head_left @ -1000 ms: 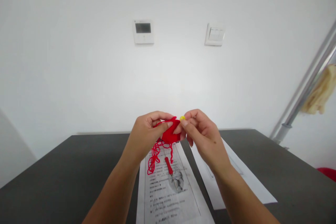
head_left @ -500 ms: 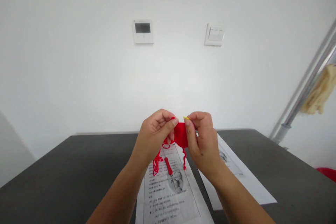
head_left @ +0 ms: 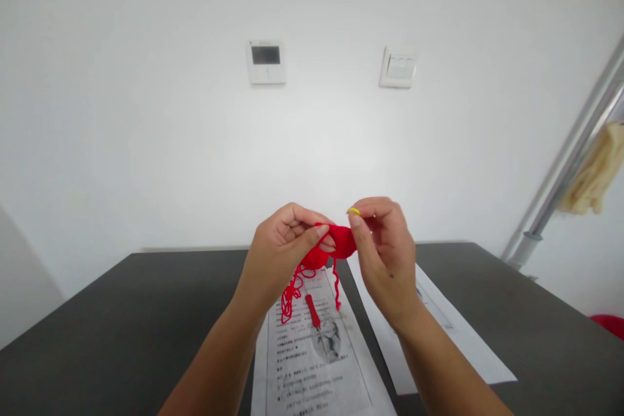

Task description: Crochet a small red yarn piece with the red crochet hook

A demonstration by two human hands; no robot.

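Observation:
A small red crocheted piece [head_left: 342, 242] is pinched between the thumb and fingers of my left hand [head_left: 287, 240], above the printed sheet. Its right end reaches the thumb of my right hand [head_left: 385, 247]; whether that hand grips it too I cannot tell. Between my right thumb and forefinger is a small curved yellow piece [head_left: 354, 211] that looks like a stitch marker. A short red yarn tail [head_left: 336, 286] dangles below the work. Looped red yarn [head_left: 290, 299] hangs under my left hand, near a red yarn bundle [head_left: 314, 259]. A red-handled crochet hook [head_left: 312, 312] lies on the paper.
A printed sheet [head_left: 302, 377] lies under my hands on the dark table [head_left: 195, 286], with a second sheet [head_left: 458, 344] to its right. The white wall behind carries a control panel [head_left: 266, 64] and a switch [head_left: 398, 67]. A metal pole [head_left: 560, 188] stands at right.
My right hand has moved slightly up and right with the yellow piece, turning a little. The red crocheted piece has tilted and looks flatter. My left hand has shifted slightly left.

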